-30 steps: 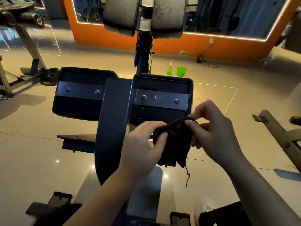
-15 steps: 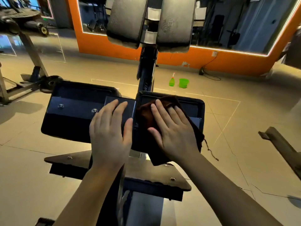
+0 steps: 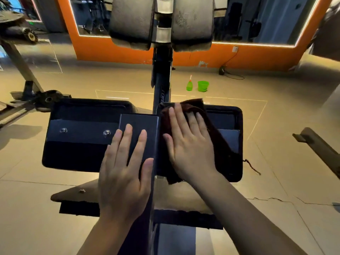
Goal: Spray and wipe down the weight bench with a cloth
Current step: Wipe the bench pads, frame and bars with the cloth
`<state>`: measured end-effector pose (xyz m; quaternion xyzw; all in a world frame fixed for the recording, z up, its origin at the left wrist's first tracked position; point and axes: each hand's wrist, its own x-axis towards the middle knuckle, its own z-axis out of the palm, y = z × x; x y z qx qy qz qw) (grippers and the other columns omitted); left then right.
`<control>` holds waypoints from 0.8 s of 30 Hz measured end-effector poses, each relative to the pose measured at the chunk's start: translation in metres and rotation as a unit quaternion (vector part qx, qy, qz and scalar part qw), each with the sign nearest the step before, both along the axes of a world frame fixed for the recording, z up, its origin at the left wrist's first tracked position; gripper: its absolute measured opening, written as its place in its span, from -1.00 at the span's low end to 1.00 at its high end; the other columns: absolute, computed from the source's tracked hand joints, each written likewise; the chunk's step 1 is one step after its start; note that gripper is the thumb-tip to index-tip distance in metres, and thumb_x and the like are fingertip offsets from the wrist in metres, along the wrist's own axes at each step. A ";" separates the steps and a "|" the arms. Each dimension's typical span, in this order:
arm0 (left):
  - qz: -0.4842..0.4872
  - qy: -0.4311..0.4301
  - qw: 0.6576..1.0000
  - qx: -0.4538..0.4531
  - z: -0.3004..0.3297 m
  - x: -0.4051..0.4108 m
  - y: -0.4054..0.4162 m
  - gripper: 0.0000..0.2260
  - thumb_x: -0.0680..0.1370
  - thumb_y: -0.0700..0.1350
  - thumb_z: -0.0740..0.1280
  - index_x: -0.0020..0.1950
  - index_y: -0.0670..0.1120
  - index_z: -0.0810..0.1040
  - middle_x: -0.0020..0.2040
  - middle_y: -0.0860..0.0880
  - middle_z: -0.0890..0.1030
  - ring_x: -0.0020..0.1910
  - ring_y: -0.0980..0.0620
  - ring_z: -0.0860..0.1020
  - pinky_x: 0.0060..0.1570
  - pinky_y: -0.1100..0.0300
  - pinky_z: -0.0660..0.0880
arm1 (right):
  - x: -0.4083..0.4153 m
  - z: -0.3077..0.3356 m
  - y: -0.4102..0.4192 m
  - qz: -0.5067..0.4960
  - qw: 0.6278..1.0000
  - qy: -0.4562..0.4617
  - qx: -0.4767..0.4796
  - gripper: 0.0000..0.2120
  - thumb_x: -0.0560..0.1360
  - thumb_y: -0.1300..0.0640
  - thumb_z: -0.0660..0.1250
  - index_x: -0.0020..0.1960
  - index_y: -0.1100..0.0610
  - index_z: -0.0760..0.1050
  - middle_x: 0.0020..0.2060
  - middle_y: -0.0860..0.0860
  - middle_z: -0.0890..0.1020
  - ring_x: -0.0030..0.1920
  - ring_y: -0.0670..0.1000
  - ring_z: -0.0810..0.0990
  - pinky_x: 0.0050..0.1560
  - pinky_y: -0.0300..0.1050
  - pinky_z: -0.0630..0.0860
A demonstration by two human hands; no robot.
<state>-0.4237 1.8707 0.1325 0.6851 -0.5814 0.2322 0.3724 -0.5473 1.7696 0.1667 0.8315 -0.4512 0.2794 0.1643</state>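
Observation:
A dark brown cloth (image 3: pixel 219 144) lies spread over the right black pad (image 3: pixel 233 115) of the weight bench. My right hand (image 3: pixel 189 146) presses flat on the cloth with straight fingers. My left hand (image 3: pixel 125 173) rests flat on the bench's central dark beam (image 3: pixel 139 124), fingers spread. The left black pad (image 3: pixel 77 137) with its metal strip and two bolts is bare. A green spray bottle (image 3: pixel 189 85) stands far off on the floor beyond the bench.
A green cup (image 3: pixel 203 86) stands beside the spray bottle. Two grey upper pads (image 3: pixel 132 21) hang above on the upright post. Another machine's frame and a weight plate (image 3: pixel 47 99) are at left, a metal bar (image 3: pixel 320 148) at right. The orange mirrored wall is behind.
Both hands held the cloth in the air a second ago; it now lies on the right pad under my right hand, which has slid further forward. My left hand moved onto the centre beam.

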 end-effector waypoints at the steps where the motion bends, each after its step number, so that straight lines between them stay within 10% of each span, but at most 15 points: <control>1: -0.003 -0.001 1.000 -0.002 0.000 0.000 0.000 -0.55 0.66 0.08 -0.04 0.51 -0.06 0.22 0.52 -0.11 0.24 0.52 -0.10 0.17 0.42 -0.06 0.18 | 0.006 0.003 -0.001 0.014 1.000 0.003 0.002 -0.44 0.63 -0.07 -0.07 0.53 0.20 0.22 0.50 0.12 0.28 0.46 0.18 0.32 0.48 0.05 0.05; 13: 0.016 -0.008 1.000 0.015 -0.002 -0.001 0.002 -0.54 0.65 0.08 0.00 0.51 -0.06 0.25 0.52 -0.12 0.26 0.53 -0.12 0.17 0.40 -0.12 0.22 | -0.045 0.015 -0.015 -0.104 0.992 -0.020 0.067 -0.38 0.59 -0.13 -0.28 0.59 0.07 -0.03 0.57 0.05 0.03 0.55 0.16 0.10 0.51 0.02 -0.20; 24: -0.004 0.004 1.000 0.006 -0.002 0.002 0.005 -0.56 0.64 0.06 0.02 0.50 -0.02 0.24 0.52 -0.07 0.25 0.53 -0.05 0.16 0.41 -0.10 0.19 | -0.049 0.039 -0.037 0.070 0.992 0.065 0.078 -0.38 0.55 -0.19 -0.27 0.56 -0.10 0.09 0.55 -0.03 0.19 0.54 0.03 0.10 0.51 -0.09 -0.14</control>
